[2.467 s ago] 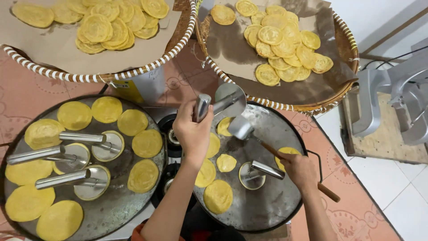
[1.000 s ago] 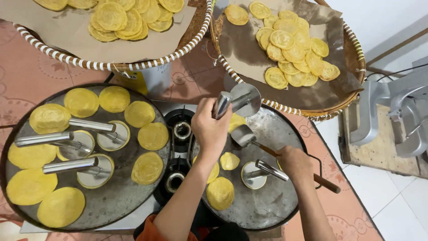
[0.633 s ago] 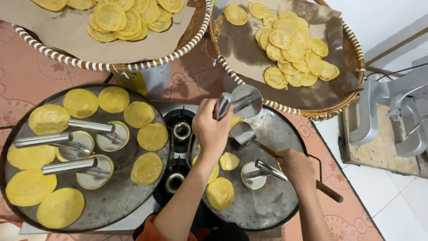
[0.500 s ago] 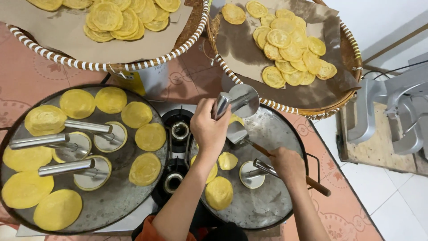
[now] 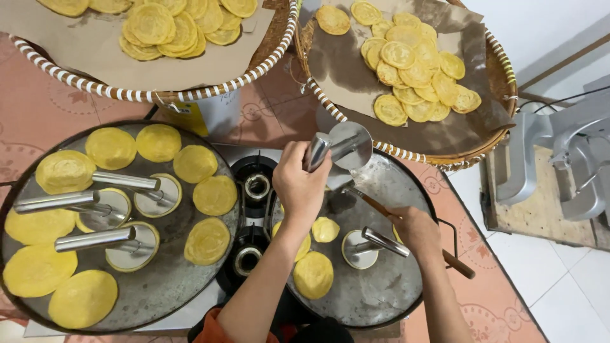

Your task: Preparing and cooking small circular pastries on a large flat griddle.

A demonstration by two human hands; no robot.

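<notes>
Above the right griddle pan (image 5: 381, 298), the left hand (image 5: 298, 184) is wrapped tight around a round metal press (image 5: 346, 145), handle slanting down-left; just below it, the right hand (image 5: 416, 230) clasps a wooden-handled spatula (image 5: 381, 206), blade under the disc

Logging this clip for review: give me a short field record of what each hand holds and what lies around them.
left hand: grips the handle of a round metal press, lifted above the right griddle
right hand: holds a wooden-handled spatula
right griddle: a few yellow flatbreads, one resting press
left griddle: many flatbreads, three presses
baskets: paper-lined, cooked flatbreads piled
</notes>
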